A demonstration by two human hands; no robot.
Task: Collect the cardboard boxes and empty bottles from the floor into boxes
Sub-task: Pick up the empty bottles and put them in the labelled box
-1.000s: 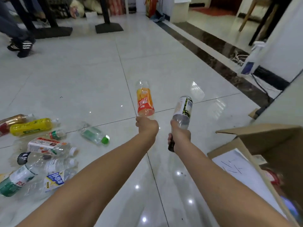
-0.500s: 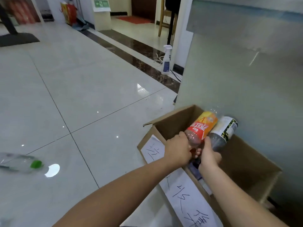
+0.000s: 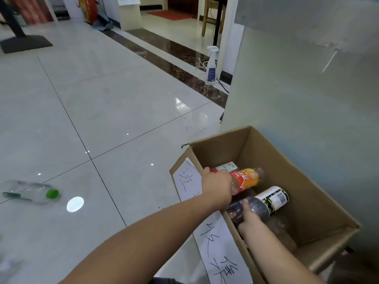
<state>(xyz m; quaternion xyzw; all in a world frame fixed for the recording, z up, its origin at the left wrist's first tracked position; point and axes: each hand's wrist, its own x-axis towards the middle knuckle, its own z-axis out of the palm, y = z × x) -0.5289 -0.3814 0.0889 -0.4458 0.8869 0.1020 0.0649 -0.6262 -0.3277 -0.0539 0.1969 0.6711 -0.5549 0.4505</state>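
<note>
Orange bottle (image 3: 245, 180) and dark bottle (image 3: 266, 200) are low inside the cardboard box (image 3: 225, 152) at near right, with the fingers of our left hand (image 3: 217, 186) and right hand (image 3: 249, 219) wrapped round them; if we let go carelessly, one may bounce out

The open brown cardboard box (image 3: 291, 160) looks matt, and the white paper sheet (image 3: 217, 244) on its left side is smooth. The orange-labelled clear plastic bottle (image 3: 247, 178) and the dark plastic bottle with a white label (image 3: 266, 201) are glossy. The pale tiled floor (image 3: 106, 103) is polished and mirror-bright under the clear green-capped plastic bottle (image 3: 30, 192).
</note>
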